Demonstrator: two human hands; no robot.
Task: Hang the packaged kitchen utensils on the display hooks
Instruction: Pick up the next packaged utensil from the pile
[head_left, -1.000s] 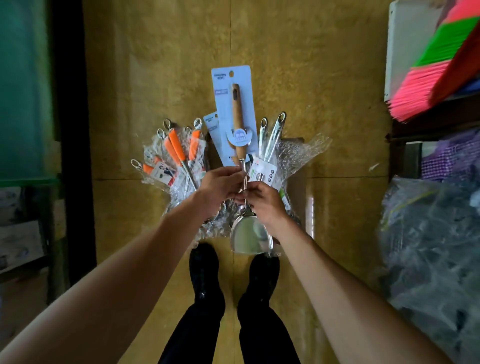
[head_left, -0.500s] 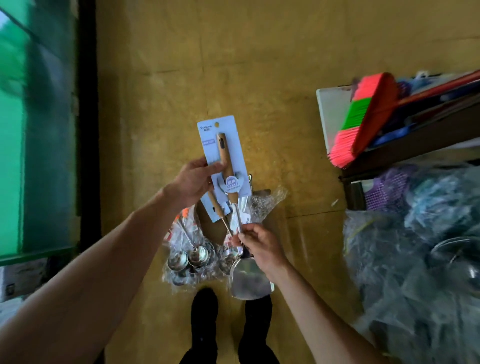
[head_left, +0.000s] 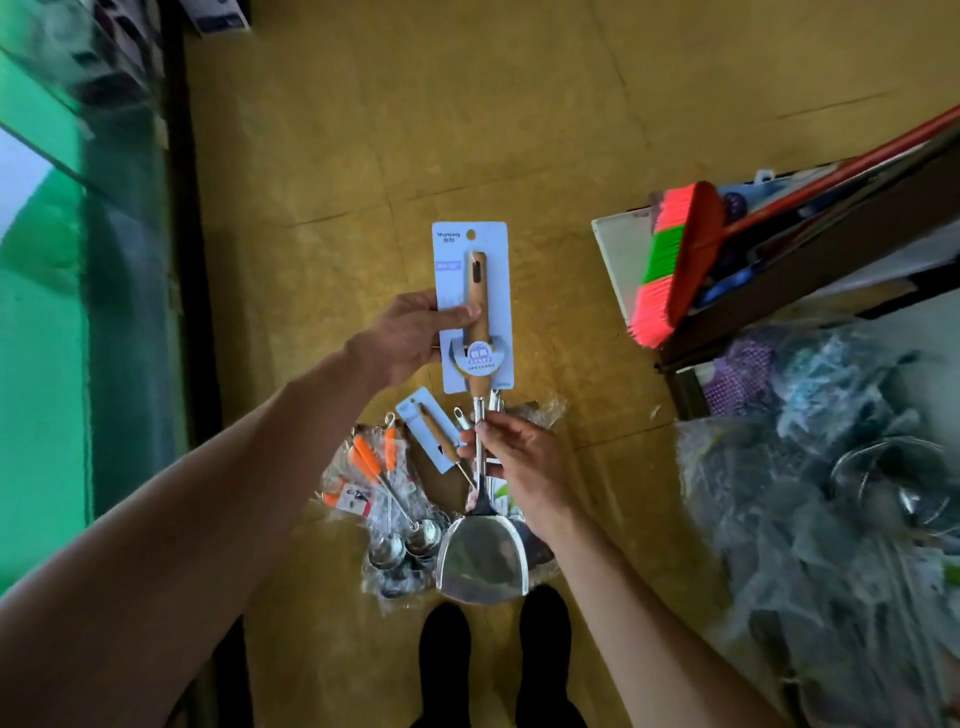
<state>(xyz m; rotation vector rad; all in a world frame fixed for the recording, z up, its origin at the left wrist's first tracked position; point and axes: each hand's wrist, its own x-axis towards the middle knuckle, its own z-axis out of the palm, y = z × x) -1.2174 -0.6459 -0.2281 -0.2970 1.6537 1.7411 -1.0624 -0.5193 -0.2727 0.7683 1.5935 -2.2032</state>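
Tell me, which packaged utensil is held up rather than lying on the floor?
The large wooden-handled spatula: left hand grips its blue card, right hand pinches its shaft. The orange-handled spoons and small carded utensil lie on the floor.

The spatula (head_left: 480, 556) hangs over the floor (head_left: 415, 130), ladles (head_left: 387, 499) lower left, broom (head_left: 675, 260) right.
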